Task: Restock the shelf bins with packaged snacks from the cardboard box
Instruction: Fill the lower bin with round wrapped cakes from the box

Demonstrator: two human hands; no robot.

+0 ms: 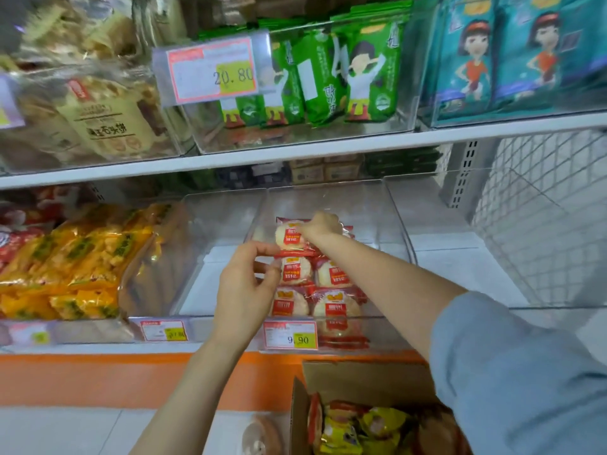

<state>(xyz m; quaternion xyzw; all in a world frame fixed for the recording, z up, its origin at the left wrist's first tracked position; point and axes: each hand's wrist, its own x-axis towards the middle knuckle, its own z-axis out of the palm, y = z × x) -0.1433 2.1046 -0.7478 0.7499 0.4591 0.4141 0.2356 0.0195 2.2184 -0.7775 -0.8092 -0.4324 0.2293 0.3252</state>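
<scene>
Rear of clear bin (395, 208): right hand (320, 224) grips rice-cracker packet (289, 236); left hand (246, 284) pinches mid-bin packet (295, 270), probably squaring rows.

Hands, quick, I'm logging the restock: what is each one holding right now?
Left hand: pinches the edge of the middle packet.
Right hand: grips the rear packet.
</scene>
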